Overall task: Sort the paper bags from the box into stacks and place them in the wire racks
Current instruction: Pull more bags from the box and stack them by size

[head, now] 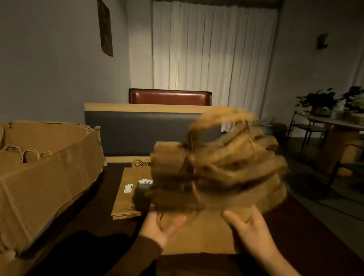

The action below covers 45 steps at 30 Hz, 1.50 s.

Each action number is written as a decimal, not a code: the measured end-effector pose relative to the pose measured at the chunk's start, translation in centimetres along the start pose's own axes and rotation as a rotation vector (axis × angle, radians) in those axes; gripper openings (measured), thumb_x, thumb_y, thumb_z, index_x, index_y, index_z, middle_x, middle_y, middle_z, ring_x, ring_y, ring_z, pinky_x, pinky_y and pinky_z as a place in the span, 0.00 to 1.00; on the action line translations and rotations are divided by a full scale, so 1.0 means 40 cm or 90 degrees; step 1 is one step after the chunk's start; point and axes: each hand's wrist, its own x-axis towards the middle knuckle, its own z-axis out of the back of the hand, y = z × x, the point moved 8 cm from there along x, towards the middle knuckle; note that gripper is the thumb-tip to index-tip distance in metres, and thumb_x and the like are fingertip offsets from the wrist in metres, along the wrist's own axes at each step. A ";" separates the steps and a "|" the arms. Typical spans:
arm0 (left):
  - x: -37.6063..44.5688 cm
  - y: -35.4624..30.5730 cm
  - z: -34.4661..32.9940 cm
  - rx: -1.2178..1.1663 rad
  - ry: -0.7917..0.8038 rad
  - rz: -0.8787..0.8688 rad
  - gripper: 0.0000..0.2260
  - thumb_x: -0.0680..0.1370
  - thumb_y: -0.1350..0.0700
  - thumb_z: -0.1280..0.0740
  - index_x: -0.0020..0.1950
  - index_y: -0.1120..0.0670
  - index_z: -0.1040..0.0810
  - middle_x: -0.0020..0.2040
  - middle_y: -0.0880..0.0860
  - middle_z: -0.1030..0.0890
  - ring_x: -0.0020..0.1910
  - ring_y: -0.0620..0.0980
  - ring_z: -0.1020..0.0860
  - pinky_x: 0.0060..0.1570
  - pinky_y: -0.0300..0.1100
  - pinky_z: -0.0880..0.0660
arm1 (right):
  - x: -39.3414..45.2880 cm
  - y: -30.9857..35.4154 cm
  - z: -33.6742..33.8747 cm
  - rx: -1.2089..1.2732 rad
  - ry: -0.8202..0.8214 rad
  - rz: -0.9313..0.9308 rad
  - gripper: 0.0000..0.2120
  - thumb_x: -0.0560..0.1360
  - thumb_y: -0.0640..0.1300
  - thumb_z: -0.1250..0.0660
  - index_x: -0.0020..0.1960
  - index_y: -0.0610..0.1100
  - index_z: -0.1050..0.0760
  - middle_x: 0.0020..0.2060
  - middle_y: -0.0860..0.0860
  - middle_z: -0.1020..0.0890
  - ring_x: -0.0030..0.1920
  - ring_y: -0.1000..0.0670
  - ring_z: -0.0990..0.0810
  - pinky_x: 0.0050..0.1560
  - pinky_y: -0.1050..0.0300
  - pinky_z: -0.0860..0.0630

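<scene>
Your left hand [159,226] and right hand [254,231] keep only a wide, open-fingered grip under the blurred bundle of bags [215,172], which hangs above the bench [312,229], so loose handles or slack support could spill it onto the stack [125,196] left of your grip.

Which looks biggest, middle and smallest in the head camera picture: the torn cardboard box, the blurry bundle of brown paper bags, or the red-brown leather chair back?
1. Torn cardboard box, largest.
2. Blurry bundle of brown paper bags.
3. Red-brown leather chair back, smallest, though it stands farthest away, so its true size is unsure.
</scene>
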 end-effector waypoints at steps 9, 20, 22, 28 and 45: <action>0.220 -0.062 -0.026 0.159 -0.086 0.140 0.34 0.73 0.59 0.27 0.75 0.48 0.39 0.63 0.47 0.22 0.61 0.49 0.24 0.64 0.51 0.26 | 0.343 0.001 -0.033 -0.291 -0.028 -0.148 0.30 0.70 0.61 0.27 0.63 0.43 0.27 0.57 0.46 0.19 0.56 0.44 0.20 0.50 0.52 0.24; 0.205 -0.018 0.458 0.534 -0.230 0.386 0.33 0.72 0.41 0.29 0.71 0.53 0.33 0.68 0.55 0.26 0.64 0.56 0.27 0.64 0.52 0.29 | 0.322 0.161 -0.263 -0.521 0.048 0.156 0.29 0.78 0.42 0.34 0.76 0.48 0.40 0.70 0.46 0.30 0.67 0.46 0.27 0.66 0.52 0.27; 0.193 0.019 0.456 0.444 -0.199 0.449 0.39 0.71 0.40 0.28 0.75 0.55 0.39 0.71 0.56 0.29 0.67 0.56 0.29 0.65 0.50 0.30 | 0.289 0.178 -0.442 -0.402 0.216 0.124 0.21 0.81 0.41 0.38 0.74 0.47 0.33 0.65 0.47 0.23 0.63 0.47 0.23 0.64 0.52 0.25; 0.233 0.046 0.421 0.426 -0.223 0.390 0.37 0.71 0.49 0.26 0.75 0.59 0.38 0.70 0.58 0.29 0.67 0.56 0.29 0.63 0.47 0.30 | 0.279 0.072 -0.710 -0.524 0.340 0.025 0.22 0.77 0.41 0.35 0.69 0.55 0.27 0.70 0.49 0.31 0.72 0.42 0.39 0.69 0.36 0.38; 0.049 -0.086 0.359 -0.110 -0.167 -0.020 0.22 0.75 0.64 0.30 0.67 0.50 0.29 0.59 0.52 0.18 0.58 0.51 0.19 0.56 0.51 0.23 | 0.149 0.069 -0.596 0.214 0.254 -0.095 0.24 0.72 0.40 0.25 0.65 0.45 0.27 0.54 0.47 0.15 0.51 0.51 0.15 0.52 0.55 0.19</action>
